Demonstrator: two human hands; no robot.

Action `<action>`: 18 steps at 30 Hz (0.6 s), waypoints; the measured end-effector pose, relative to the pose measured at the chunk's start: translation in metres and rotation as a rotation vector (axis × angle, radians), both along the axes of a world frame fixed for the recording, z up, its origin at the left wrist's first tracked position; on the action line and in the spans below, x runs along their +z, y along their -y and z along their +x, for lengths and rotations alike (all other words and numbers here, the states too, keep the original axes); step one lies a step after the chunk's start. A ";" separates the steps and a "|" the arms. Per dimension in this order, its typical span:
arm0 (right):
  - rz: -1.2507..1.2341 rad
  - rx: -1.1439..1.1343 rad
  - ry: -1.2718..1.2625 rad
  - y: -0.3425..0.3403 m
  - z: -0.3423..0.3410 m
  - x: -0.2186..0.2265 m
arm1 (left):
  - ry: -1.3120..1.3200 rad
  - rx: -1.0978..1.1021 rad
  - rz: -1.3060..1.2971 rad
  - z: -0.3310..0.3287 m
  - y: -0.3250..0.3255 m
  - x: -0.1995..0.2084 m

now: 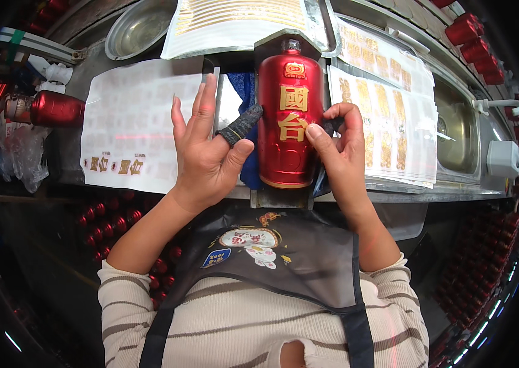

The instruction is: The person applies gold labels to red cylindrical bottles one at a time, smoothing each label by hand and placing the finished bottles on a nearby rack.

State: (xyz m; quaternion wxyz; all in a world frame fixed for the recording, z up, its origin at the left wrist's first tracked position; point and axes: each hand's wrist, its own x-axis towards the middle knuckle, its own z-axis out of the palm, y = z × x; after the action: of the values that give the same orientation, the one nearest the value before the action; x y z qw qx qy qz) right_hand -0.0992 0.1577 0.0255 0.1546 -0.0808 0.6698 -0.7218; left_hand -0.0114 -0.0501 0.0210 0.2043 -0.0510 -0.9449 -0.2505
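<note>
A glossy red bottle (pixel 287 162) with large gold character decals (pixel 294 113) and a small gold emblem near its neck lies in a metal holder (pixel 271 42) in front of me, neck away. My left hand (pixel 207 164) is open, fingers spread; its index finger, in a dark finger cot (pixel 239 125), touches the bottle's left side. At the right side, my right hand (pixel 345 153) grips the bottle, its thumb by the lower decal's edge and its fingers curled. A dark cot partly shows on that hand too.
Left lies a white decal sheet (pixel 130 116), beyond it another red bottle (pixel 57 109) on its side. Gold decal sheets (pixel 388 122) lie right, before a sink (pixel 459 135). A metal bowl (pixel 139 30) and a tray (pixel 333 30) stand behind. Several red bottles (pixel 486 264) fill the lower right.
</note>
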 end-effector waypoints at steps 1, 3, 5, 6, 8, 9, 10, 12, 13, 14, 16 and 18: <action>0.006 0.001 -0.002 -0.001 -0.002 -0.003 | -0.005 0.003 0.014 0.000 0.001 0.000; 0.041 0.017 -0.025 -0.001 -0.005 -0.004 | -0.096 -0.069 0.023 -0.009 -0.010 0.009; 0.097 0.029 -0.068 0.000 -0.006 -0.001 | -0.030 -0.113 -0.020 -0.018 -0.017 0.013; 0.090 0.029 -0.031 0.000 -0.006 0.001 | -0.065 -0.107 -0.005 -0.025 -0.015 0.010; 0.050 0.017 -0.048 0.001 -0.005 -0.002 | -0.090 -0.114 -0.030 -0.038 -0.011 0.011; 0.028 0.010 -0.053 0.002 -0.004 -0.003 | -0.099 -0.118 -0.044 -0.045 -0.008 0.011; 0.022 0.006 -0.008 0.004 -0.003 0.001 | -0.130 -0.100 -0.019 -0.053 -0.007 0.007; 0.043 0.011 -0.013 0.002 -0.003 0.002 | -0.118 -0.132 -0.014 -0.063 -0.001 0.006; 0.052 0.013 -0.015 0.001 -0.003 0.003 | -0.112 -0.147 -0.013 -0.065 0.001 0.007; 0.086 0.026 -0.005 0.000 -0.004 0.004 | -0.091 -0.167 0.009 -0.064 0.002 0.005; 0.154 0.053 0.016 -0.002 -0.005 0.005 | -0.051 -0.125 0.098 -0.055 0.005 -0.002; 0.089 0.026 0.020 0.000 -0.003 0.004 | -0.011 -0.109 0.147 -0.049 0.011 -0.005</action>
State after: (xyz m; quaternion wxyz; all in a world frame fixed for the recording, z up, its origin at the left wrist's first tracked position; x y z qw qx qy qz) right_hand -0.1021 0.1572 0.0296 0.1741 -0.0750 0.6985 -0.6901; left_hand -0.0605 -0.0615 0.0165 0.1989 -0.0889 -0.9187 -0.3295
